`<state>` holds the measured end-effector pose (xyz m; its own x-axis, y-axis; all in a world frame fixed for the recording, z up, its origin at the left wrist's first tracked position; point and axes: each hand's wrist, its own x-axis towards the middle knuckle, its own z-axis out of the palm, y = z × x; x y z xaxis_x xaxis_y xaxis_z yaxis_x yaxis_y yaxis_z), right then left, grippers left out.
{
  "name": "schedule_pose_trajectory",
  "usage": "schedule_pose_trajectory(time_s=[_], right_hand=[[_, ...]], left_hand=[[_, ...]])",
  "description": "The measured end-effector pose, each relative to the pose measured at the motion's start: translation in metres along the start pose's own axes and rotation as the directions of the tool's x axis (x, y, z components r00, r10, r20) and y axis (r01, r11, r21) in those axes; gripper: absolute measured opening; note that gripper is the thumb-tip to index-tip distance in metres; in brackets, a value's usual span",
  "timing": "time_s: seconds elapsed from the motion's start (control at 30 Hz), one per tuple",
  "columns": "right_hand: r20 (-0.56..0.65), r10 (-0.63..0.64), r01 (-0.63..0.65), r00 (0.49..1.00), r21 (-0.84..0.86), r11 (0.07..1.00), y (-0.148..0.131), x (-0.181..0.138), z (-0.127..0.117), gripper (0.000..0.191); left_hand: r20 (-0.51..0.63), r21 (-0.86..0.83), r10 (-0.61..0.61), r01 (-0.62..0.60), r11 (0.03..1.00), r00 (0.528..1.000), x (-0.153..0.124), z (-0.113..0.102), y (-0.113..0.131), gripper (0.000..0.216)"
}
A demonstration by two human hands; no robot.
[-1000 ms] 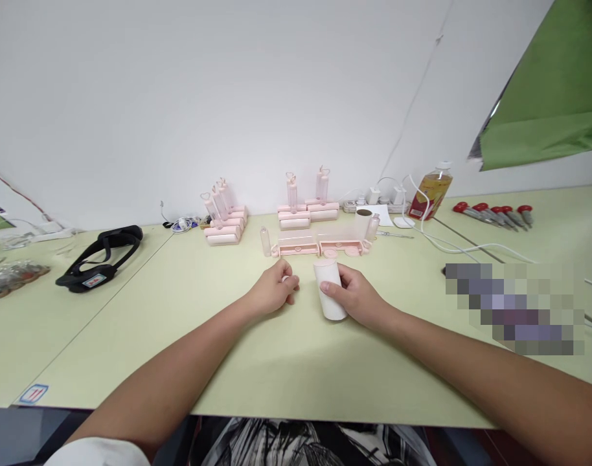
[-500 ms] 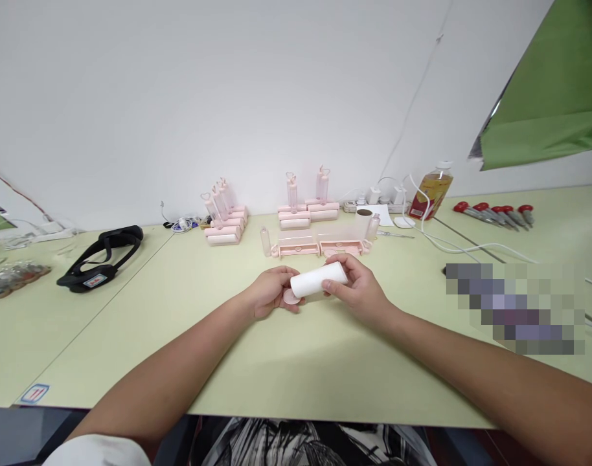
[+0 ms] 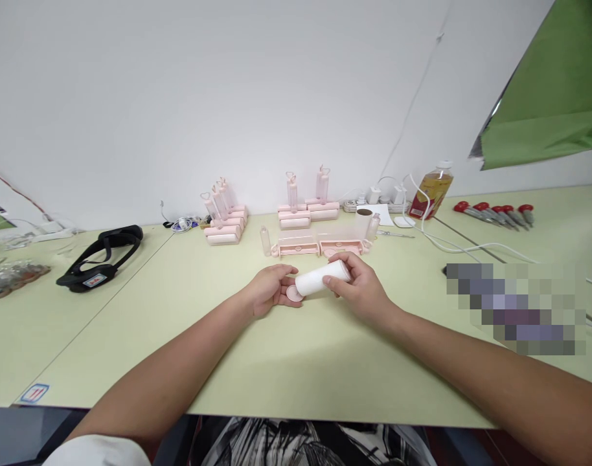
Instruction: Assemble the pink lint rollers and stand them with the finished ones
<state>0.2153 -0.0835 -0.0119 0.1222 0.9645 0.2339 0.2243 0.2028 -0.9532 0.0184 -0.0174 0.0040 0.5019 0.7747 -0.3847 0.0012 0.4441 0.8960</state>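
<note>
My right hand grips a white paper roll lying nearly sideways just above the pale green table. My left hand pinches a small round pink cap against the roll's left end. Just behind the hands lie pink lint-roller frames, a clear small tube and another white roll with a brown core.
Two groups of assembled pink lint rollers stand at the back. A black headset lies at the left. At the right are a yellow-liquid bottle, red-handled screwdrivers, white cables and a green sheet.
The right hand has turned the white roll from upright to sideways and brought it to the left hand. The pink cap now sits at the roll's left end.
</note>
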Motion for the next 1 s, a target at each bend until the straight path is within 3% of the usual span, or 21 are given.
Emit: schedule_pose_trajectory(time_s=[0.3, 0.47, 0.67, 1.0], right_hand=[[0.074, 0.003, 0.002, 0.997, -0.069, 0.998, -0.002, -0.003, 0.002, 0.034], [0.117, 0.009, 0.002, 0.993, -0.087, 0.996, -0.001, -0.002, 0.002, 0.034], [0.128, -0.032, 0.047, 0.991, -0.110, 0.993, 0.004, -0.002, 0.002, 0.030], [0.160, -0.077, 0.101, 0.984, -0.144, 0.984, 0.005, -0.005, 0.004, 0.029]], left_hand=[[-0.005, 0.000, 0.004, -0.004, 1.000, 1.000, -0.003, 0.004, 0.001, 0.021], [-0.014, -0.099, -0.029, 0.027, 0.995, 0.999, -0.007, 0.009, 0.004, 0.027], [-0.058, -0.241, 0.031, -0.045, 0.969, 0.998, -0.012, 0.017, 0.006, 0.036], [-0.119, -0.222, 0.130, -0.154, 0.963, 0.984, -0.019, 0.025, 0.006, 0.053]])
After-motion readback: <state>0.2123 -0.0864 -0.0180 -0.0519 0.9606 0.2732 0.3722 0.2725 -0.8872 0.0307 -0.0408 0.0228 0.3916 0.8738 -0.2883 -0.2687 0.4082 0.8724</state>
